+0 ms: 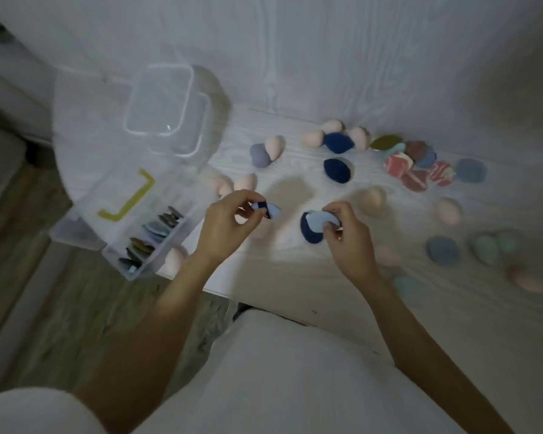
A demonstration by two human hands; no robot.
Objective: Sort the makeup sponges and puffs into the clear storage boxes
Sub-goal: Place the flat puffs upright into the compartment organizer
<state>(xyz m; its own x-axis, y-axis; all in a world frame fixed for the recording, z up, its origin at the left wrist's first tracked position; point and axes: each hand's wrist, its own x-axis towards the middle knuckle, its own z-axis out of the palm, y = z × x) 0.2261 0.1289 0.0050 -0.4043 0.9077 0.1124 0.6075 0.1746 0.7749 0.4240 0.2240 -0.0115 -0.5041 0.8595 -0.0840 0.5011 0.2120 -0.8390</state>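
My left hand pinches a light blue puff by its dark strap, just above the white table. My right hand grips another light blue puff that lies over a navy puff. A clear divided storage box at the table's left edge holds several flat puffs standing in a row. An empty clear box sits behind it. Pink egg sponges, navy puffs and red marbled puffs lie scattered further back.
A yellow-green handle lies on the divided box's lid. Blue and green puffs and pink sponges lie at the right. The table's front edge runs close to my lap. Wooden floor shows on the left.
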